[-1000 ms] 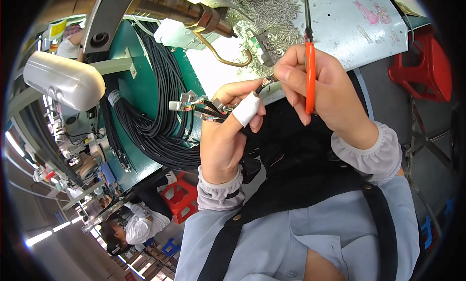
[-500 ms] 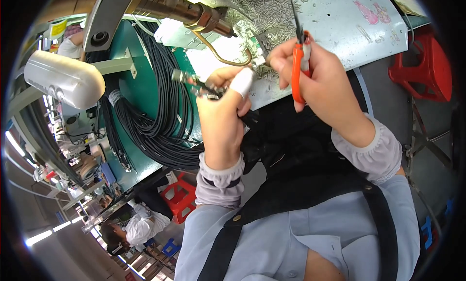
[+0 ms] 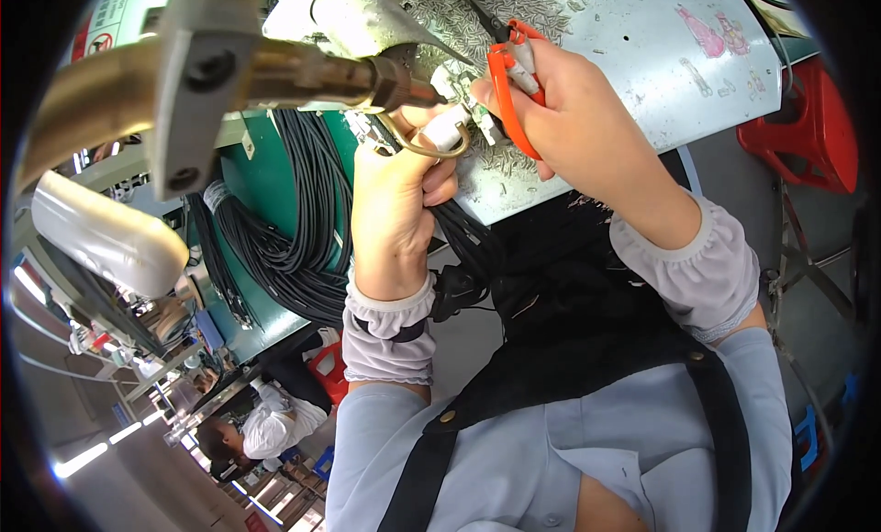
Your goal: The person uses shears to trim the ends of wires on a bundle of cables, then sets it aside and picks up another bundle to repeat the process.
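— What's in your left hand?

— My left hand (image 3: 395, 190) is curled snugly round some black cables (image 3: 465, 236). Their metal plugs (image 3: 369, 133) stick out past my knuckles, and the bent brass tube (image 3: 439, 156) crosses in front. My thumb, in its white wrap (image 3: 450, 128), points at the small block (image 3: 484, 123); I can't tell whether it touches.

— How would they handle?

— Light, I'd say, and bendy along the black part. It looks smooth enough to slip through a loose fist. The plug ends seem stiff, small and easier to damage, so I'd take hold of the black covering just below them.

— And your right?

— My right hand (image 3: 587, 105) is wrapped about the scissors (image 3: 505, 96), their orange handles lying along my fingers and the dark blades pointing away from me. I can't tell whether my thumb and forefinger also pinch something beside the block. The scissors should feel rigid and somewhat heavier; the handles are the place to hold, clear of the points.

— What's further out?

— Metal scraps (image 3: 555, 4) are strewn over the pale metal sheet (image 3: 642, 96). My cables hang off its near edge, towards my black apron (image 3: 587, 302). Leftward, a thick coil of black cable (image 3: 284, 247) lies on the green table (image 3: 260, 169).
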{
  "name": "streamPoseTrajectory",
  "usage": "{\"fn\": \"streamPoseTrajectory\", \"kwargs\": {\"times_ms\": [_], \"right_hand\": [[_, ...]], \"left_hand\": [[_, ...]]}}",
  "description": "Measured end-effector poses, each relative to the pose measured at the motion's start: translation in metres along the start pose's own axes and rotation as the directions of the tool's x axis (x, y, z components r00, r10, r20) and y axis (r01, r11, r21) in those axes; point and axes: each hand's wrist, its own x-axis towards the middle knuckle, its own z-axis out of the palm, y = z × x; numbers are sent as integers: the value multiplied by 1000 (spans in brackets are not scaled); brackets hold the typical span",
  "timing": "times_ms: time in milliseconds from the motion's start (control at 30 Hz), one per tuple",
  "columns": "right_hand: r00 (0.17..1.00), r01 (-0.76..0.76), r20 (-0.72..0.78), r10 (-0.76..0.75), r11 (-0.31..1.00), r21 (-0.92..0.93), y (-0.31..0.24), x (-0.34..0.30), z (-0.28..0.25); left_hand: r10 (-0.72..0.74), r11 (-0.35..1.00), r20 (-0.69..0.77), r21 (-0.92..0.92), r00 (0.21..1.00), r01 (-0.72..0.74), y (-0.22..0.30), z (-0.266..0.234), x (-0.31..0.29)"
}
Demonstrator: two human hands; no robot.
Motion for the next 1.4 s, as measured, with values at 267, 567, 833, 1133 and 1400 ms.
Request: {"fn": "streamPoseTrajectory", "kwargs": {"times_ms": [267,567,833,1133,1400], "right_hand": [[1000,1,-8,-1,999,-54,0,2,-1],[1000,6,-13,-8,997,-79,-2,1,-1],[997,-39,66,28,984,173,-5,-16,-5],[983,-162,152,108,898,409,-25,-43,-6],[962,-238,225,151,870,432,-24,-59,-9]], "left_hand": [[42,997,-49,73,998,-39,-1,1,-3],[71,993,-120,102,990,-59,1,12,-5],[69,997,-5,33,998,-69,-1,8,-29],[64,993,157,-113,985,-46,-14,6,-66],[126,972,220,-222,967,-76,-24,3,-71]]}}
